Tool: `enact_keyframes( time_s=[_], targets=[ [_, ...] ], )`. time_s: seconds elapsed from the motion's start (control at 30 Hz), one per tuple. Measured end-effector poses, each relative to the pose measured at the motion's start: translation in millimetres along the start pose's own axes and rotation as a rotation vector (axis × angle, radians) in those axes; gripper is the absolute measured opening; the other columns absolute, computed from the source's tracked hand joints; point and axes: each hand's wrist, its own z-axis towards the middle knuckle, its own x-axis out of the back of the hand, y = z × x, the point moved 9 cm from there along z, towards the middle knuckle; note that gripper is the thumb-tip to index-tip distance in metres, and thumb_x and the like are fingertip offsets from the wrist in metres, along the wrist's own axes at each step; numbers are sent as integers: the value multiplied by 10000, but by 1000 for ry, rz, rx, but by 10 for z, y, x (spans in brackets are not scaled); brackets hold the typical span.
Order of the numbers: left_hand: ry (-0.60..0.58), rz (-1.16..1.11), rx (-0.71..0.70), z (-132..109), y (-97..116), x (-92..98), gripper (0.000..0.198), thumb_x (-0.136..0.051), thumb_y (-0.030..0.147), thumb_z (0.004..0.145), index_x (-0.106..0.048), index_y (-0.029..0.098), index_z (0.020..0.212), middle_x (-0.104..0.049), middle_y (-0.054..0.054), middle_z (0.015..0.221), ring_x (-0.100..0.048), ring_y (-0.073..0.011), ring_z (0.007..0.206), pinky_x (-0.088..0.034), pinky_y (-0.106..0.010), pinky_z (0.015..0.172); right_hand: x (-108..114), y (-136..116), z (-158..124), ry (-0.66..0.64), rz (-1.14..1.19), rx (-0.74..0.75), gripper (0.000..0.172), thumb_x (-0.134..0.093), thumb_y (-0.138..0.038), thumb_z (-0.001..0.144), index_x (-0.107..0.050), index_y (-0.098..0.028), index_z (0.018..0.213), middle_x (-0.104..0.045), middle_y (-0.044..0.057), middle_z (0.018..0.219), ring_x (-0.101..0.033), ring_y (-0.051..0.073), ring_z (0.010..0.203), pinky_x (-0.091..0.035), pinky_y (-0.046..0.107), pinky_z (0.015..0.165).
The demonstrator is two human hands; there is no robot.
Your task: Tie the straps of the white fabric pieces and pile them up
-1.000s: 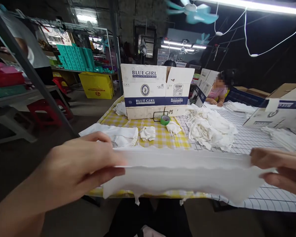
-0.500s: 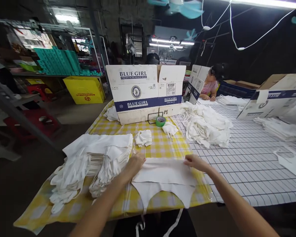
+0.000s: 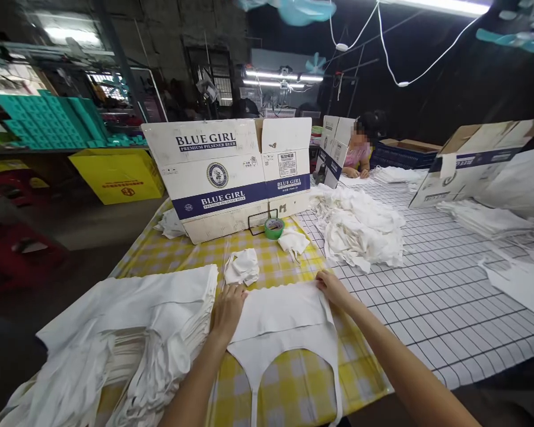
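Note:
A white camisole top with thin straps lies spread on the yellow checked cloth, straps toward me and hanging over the near edge. My left hand is at its far left corner, fingers bent over the edge; the thumb is hidden. At the far right corner, my right hand pinches the fabric. A thick stack of similar white tops lies just left of my left hand, straps drooping toward me. Beyond the camisole sits a small crumpled white cloth piece.
Behind stands a beer carton, with green tape and another white piece before it. A white garment heap lies on the grid-patterned cloth. Another person sits across the table, near more cartons.
My view has shifted right and closer. The camisole lies flatter, its far edge straightened and its straps drawn out toward me. Both hands stay at its far corners.

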Motion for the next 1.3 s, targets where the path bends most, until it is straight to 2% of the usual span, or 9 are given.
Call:
enact_keyframes(
  time_s=[0.17, 0.3, 0.37, 0.57, 0.73, 0.87, 1.0, 1.1, 1.3],
  targets=[
    [98, 93, 138, -183, -76, 119, 488, -498, 319, 836, -403, 136, 1277, -510, -133, 1101, -509, -252, 1004, -418, -353, 839, 69, 98, -93, 93, -11, -123, 371, -468, -203, 778, -457, -194, 1148, -528, 91, 1113, -550, 181, 870, -394, 285, 727],
    [43, 96, 264, -611, -199, 8, 514, -419, 376, 864, -386, 81, 1284, -530, -169, 1075, -535, -286, 985, -454, -374, 778, -6, 337, -526, 98, -101, -404, 375, -407, -460, 838, -453, -171, 1072, -605, 101, 893, -574, 233, 755, -360, 304, 594],
    [2, 15, 279, -788, -254, -94, 466, -380, 340, 876, -400, 75, 1259, -539, -172, 1094, -527, -288, 1029, -461, -374, 787, -60, 367, -752, 84, -151, -442, 330, -408, -488, 834, -476, -191, 962, -609, 79, 821, -568, 229, 717, -335, 291, 563],
    [-93, -301, 254, -915, -318, -182, 434, -333, 171, 850, -348, 164, 1283, -485, -114, 1227, -494, -222, 1110, -426, -365, 918, 5, 316, -1061, 109, -98, -294, 154, -378, -295, 859, -470, -220, 762, -586, 14, 711, -545, 174, 665, -356, 274, 598],
    [-146, -369, 165, -989, -200, -25, 462, -459, 261, 817, -397, 227, 1273, -464, -71, 1118, -489, -227, 1075, -432, -386, 911, 164, 164, -1110, 173, -66, -155, 254, -444, -286, 832, -493, -242, 1077, -564, 48, 966, -555, 192, 812, -426, 303, 687],
    [-243, -439, 60, -1076, -92, -37, 245, -381, 272, 866, -544, 238, 1045, -507, -38, 968, -529, -196, 965, -446, -359, 860, 66, -61, -1167, 77, -53, 76, 241, -423, -256, 857, -576, -282, 1042, -530, 49, 969, -529, 200, 907, -438, 324, 781],
    [-291, -432, 59, -1096, -134, -73, 234, -296, 229, 885, -516, 204, 812, -526, -39, 849, -544, -186, 836, -450, -349, 784, 107, -6, -1251, 106, -48, 82, 273, -380, -307, 892, -627, -296, 1009, -537, 56, 953, -523, 208, 911, -435, 341, 792],
    [-353, -414, 74, -1034, -174, -108, 172, -331, 180, 853, -497, 197, 813, -538, -43, 853, -550, -181, 820, -445, -332, 777, 149, 69, -1200, 97, -7, 23, 261, -401, -336, 880, -654, -281, 923, -563, 40, 947, -538, 192, 906, -430, 307, 782],
    [-305, -151, 403, -523, -426, -106, 207, -372, 190, 844, -526, 129, 967, -568, -146, 1023, -559, -223, 935, -417, -311, 757, 220, 380, -649, 167, -30, -414, 259, -388, -326, 852, -617, -209, 822, -624, 40, 841, -567, 162, 749, -381, 253, 618]
  ],
)
